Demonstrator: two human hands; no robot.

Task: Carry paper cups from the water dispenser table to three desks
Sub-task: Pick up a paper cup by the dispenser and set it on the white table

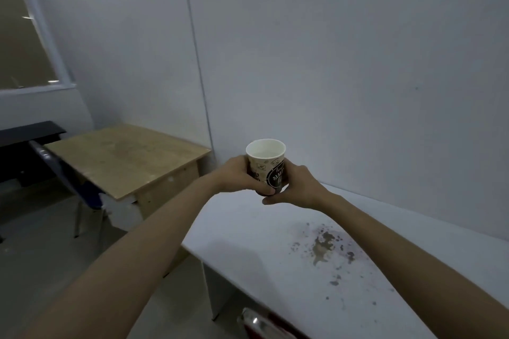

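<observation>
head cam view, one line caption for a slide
Both hands, left and right, hold an upright printed paper cup above the far corner of a stained white desk.

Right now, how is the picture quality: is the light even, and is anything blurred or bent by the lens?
Head view: dim, flat light; a soft shadow lies on the stained white desk. The printed paper cup, held by the left hand and right hand, is fairly sharp. The wooden desk and blue chair are blurred. The wide lens bends the wall seam.
</observation>
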